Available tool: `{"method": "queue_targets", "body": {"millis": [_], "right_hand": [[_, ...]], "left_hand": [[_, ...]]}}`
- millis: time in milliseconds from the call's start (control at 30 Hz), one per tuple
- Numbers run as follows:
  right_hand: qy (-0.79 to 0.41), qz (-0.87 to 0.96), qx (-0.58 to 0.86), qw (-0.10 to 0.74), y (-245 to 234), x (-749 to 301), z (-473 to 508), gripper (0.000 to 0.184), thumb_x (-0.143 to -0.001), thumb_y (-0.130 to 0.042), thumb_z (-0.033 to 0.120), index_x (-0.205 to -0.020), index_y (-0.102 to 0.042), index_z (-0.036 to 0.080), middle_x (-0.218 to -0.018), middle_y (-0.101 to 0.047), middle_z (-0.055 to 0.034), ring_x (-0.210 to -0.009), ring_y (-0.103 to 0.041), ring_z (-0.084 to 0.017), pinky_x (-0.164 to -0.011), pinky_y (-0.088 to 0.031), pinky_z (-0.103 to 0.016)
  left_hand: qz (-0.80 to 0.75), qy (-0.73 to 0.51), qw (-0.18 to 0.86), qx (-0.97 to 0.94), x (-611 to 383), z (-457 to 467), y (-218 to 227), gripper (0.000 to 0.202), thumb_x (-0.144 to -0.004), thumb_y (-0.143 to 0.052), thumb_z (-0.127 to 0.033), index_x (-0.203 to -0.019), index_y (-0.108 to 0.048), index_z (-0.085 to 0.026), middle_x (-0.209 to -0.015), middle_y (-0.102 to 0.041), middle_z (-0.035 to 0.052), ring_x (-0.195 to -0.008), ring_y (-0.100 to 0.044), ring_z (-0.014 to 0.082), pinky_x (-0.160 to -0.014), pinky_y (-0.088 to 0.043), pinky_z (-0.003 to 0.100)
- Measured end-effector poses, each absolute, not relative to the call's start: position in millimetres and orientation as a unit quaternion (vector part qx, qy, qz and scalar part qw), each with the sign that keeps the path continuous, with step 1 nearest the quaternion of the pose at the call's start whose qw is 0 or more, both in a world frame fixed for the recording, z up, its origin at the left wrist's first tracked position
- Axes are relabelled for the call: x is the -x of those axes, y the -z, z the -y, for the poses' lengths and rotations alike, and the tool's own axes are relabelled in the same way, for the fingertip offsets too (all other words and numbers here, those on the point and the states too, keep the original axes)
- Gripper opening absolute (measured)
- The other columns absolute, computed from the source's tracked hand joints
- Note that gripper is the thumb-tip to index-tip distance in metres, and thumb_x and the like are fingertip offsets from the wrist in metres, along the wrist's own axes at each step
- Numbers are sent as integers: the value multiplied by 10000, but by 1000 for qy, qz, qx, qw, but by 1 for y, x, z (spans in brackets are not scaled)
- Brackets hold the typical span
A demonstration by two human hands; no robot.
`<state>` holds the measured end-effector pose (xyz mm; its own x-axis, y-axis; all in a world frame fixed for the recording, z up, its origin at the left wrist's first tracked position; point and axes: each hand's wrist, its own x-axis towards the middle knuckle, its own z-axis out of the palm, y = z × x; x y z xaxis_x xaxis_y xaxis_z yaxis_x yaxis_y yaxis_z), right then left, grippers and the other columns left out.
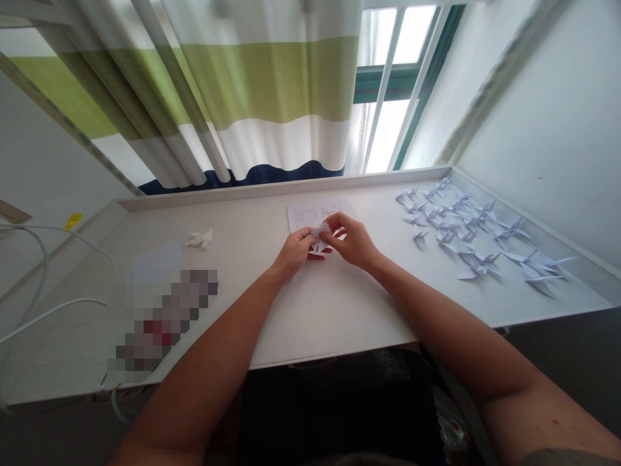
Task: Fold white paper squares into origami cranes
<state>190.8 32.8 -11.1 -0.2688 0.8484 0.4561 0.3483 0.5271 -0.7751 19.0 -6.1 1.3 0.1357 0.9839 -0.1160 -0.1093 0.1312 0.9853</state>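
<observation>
Both of my hands meet over the middle of the white desk, pinching a small, partly folded piece of pale paper. My left hand grips its left side and my right hand grips its right side and top. A printed sheet lies flat on the desk just behind the hands. Much of the folded piece is hidden by my fingers.
Several folded pale paper cranes stand in rows on the right part of the desk. A crumpled white scrap lies to the left. A blurred-out object and white cables sit at the left. Striped curtains and a window are behind.
</observation>
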Motion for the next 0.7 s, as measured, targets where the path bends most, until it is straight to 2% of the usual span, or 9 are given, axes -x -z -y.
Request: {"method": "queue_targets", "body": {"millis": [100, 233, 367, 467, 533, 600, 700], "right_hand": [[-299, 739, 401, 451, 11, -190, -32, 167, -861, -753, 337, -935, -639, 241, -873, -763, -26, -772, -699, -196, -741, -591, -359], [-293, 746, 382, 459, 11, -189, -31, 194, -861, -749, 371, -969, -646, 248, -855, -750, -23, -772, -690, -198, -721, -581, -349], [-303, 738, 375, 473, 13, -188, -32, 318, -847, -777, 428, -1077, -638, 259, -846, -734, -9, -770, -690, -199, -709, -570, -341], [-333, 714, 392, 475, 14, -188, -33, 399, -837, -791, 454, -1145, -639, 250, -840, -750, -7, -773, -702, -204, -738, -570, -348], [-357, 705, 408, 457, 15, -187, -35, 322, -844, -774, 456, -1048, -679, 226, -824, -758, -19, -759, -703, -204, -738, -557, -348], [-366, 709, 417, 436, 16, -187, -36, 243, -851, -746, 445, -853, -690, 208, -793, -757, -34, -750, -691, -204, -725, -535, -344], [-357, 714, 421, 430, 16, -186, -36, 253, -842, -715, 401, -693, -651, 206, -747, -741, -33, -734, -660, -197, -708, -504, -337]], "left_hand": [[-473, -471, 561, -490, -19, 7, -1, 74, -913, -711, -227, -896, -738, -161, -850, -715, 48, -812, -706, 186, -728, -595, 301], [-508, -474, 483, -532, -16, 6, 2, 201, -909, -761, -318, -771, -733, -174, -765, -690, 36, -716, -626, 160, -661, -531, 265], [-513, -496, 399, -575, -13, 3, 5, 80, -879, -788, -273, -846, -789, -200, -787, -726, 22, -761, -652, 177, -700, -512, 264], [-506, -507, 385, -582, -11, 2, 8, 105, -887, -771, -287, -837, -793, -197, -787, -744, 21, -764, -657, 180, -715, -508, 266], [-514, -506, 382, -578, -11, 1, 10, 110, -891, -756, -282, -834, -787, -193, -778, -745, 19, -744, -651, 176, -698, -497, 263], [-522, -501, 373, -581, -11, 1, 10, 83, -886, -747, -255, -841, -781, -193, -782, -746, 17, -740, -650, 171, -690, -487, 257], [-528, -492, 357, -593, -12, 2, 8, 60, -871, -735, -204, -826, -775, -194, -789, -750, 15, -756, -656, 169, -705, -478, 252]]}}
